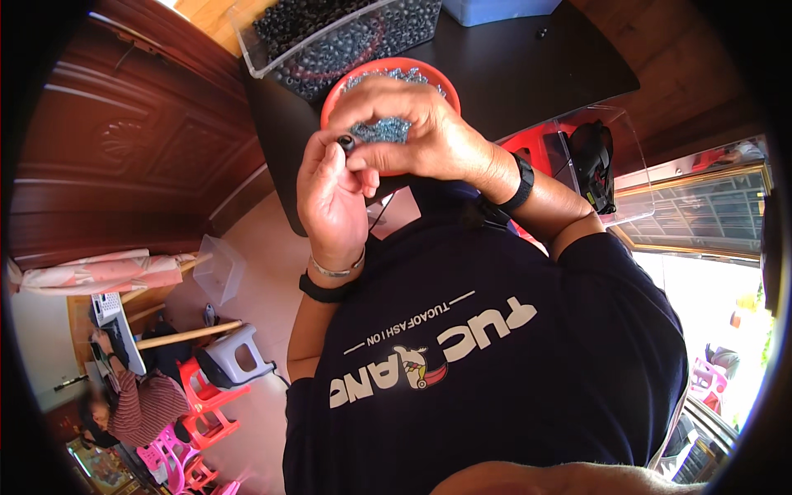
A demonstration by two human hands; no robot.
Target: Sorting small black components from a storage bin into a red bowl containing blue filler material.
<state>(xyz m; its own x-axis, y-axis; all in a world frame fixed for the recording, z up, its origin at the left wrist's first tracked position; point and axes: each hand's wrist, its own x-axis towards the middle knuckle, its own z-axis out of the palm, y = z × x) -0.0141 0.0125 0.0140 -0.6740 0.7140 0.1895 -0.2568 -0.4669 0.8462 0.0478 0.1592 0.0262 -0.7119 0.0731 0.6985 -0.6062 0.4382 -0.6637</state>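
Over a red bowl [450, 87], my two hands meet. Between the fingertips of my left hand [334, 202] is a small black ring-shaped part [346, 142] with a hole in its end. My right hand [445, 136] curls round a cluster of small shiny blue-grey pieces [381, 130], too small to name exactly. Its thumb and fingertips come close to the black part; whether they touch it I cannot tell. More of the shiny pieces lie in the bowl, partly hidden behind my right hand.
On the dark table [536, 74] stand a clear bin [247, 49] of black ring-shaped parts and a blue container [499, 10]. One loose black part [541, 33] lies beyond. A clear box [631, 177] is by my right forearm. At lower left, a person [148, 404] is near stools [235, 359].
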